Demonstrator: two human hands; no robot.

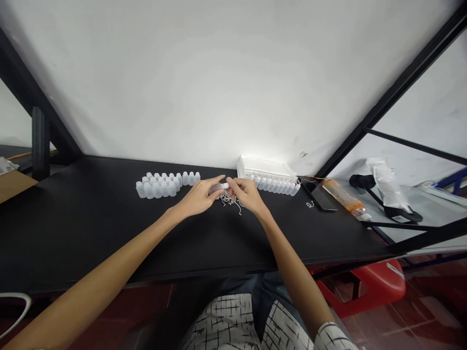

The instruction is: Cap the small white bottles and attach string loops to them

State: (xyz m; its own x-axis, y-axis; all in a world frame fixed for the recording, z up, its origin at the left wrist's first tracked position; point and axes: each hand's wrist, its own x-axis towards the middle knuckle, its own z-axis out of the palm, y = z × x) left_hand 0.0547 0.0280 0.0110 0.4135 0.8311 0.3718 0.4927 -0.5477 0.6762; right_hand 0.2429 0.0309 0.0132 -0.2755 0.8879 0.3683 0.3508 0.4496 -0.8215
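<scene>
My left hand (200, 195) holds a small translucent bottle (217, 187) by its body, tilted on its side with the white cap toward the right. The fingers of my right hand (243, 191) are closed at the cap end. Under and between the hands lies a loose pile of white strings (233, 200) on the black table (175, 248). Several similar capped bottles (157, 187) stand in rows left of my hands. Right of them, another row of bottles (275, 185) with strings at their tops leans by a white box (266, 166).
A black phone (321, 197) and a curled string (310, 204) lie on the right. Beyond them are an orange-labelled bottle (341, 195) and a shelf with a plastic bag (388, 184). Cardboard (16, 183) sits far left. A red stool (383, 287) stands below the table's right side.
</scene>
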